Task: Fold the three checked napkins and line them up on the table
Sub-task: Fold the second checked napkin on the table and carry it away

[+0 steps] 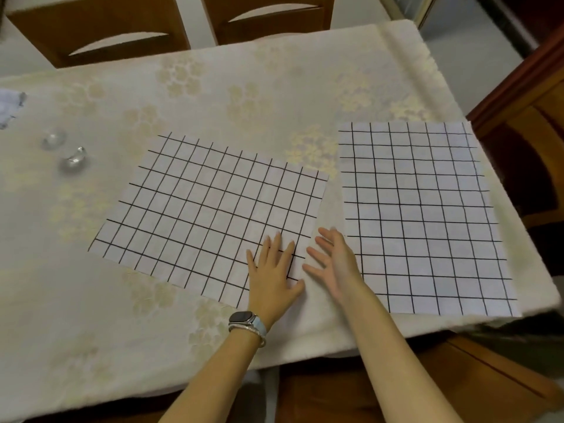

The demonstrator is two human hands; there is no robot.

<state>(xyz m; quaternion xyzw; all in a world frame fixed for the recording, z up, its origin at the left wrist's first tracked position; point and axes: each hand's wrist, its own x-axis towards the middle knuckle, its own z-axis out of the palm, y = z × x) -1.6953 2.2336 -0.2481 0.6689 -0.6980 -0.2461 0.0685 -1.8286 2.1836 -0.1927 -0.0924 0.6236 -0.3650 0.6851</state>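
Observation:
Two white napkins with black checks lie flat on the table. The left napkin sits skewed in the middle; the right napkin lies near the table's right edge. My left hand, with a watch on its wrist, presses flat with spread fingers on the near right corner of the left napkin. My right hand hovers open in the gap between the two napkins, fingers straight, holding nothing. A white cloth, cut off at the far left edge, may be a third napkin.
A cream flowered tablecloth covers the table. Two small clear glass pieces stand at the left. Two wooden chairs are pushed in at the far side. Dark wooden furniture stands to the right, past the table's edge.

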